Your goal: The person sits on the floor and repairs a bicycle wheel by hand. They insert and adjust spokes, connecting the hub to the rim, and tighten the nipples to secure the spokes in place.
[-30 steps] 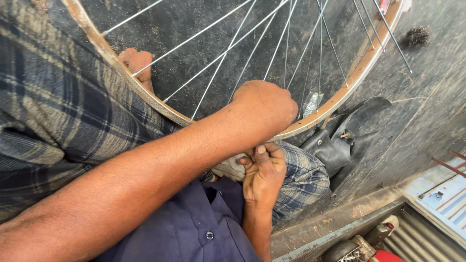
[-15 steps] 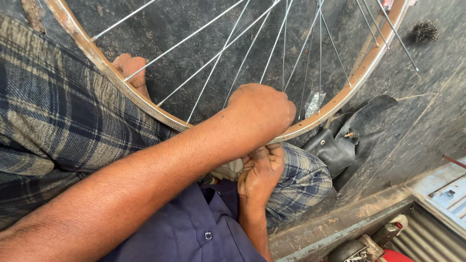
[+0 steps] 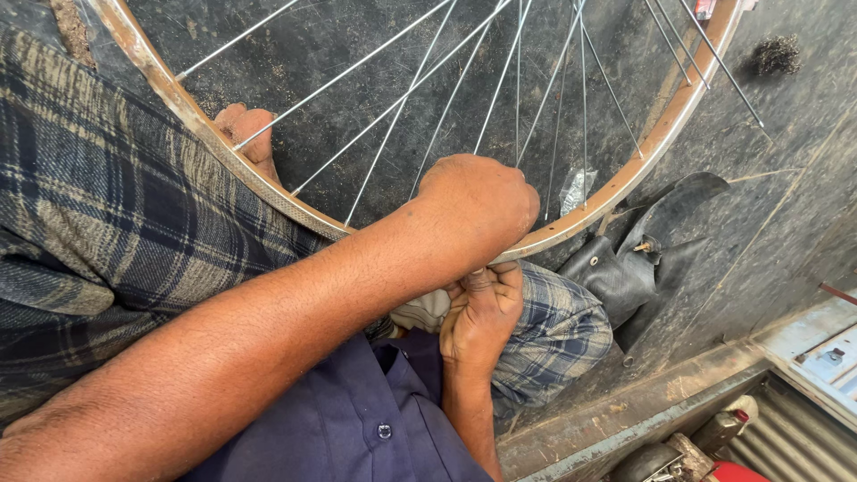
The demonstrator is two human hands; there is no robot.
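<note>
A bicycle wheel rim (image 3: 192,116), rusty brown with thin silver spokes (image 3: 393,107), rests across my lap. My left hand (image 3: 478,210) is closed over the rim's near edge, its forearm crossing from the lower left. Just beneath it my right hand (image 3: 482,312) is curled, thumb and fingertips pinched up against the underside of the rim. The left hand hides whatever the right hand pinches there. A bare foot (image 3: 250,134) shows through the spokes.
A black inner tube (image 3: 625,268) with a brass valve lies to the right of my knee on the dark floor (image 3: 786,223). My checked cloth (image 3: 107,232) covers both legs. A metal ledge (image 3: 625,424) and corrugated sheet (image 3: 794,437) sit at the lower right.
The right hand has crept up closer under the left hand at the rim. The left hand stays on the rim, and the wheel has shifted only slightly.
</note>
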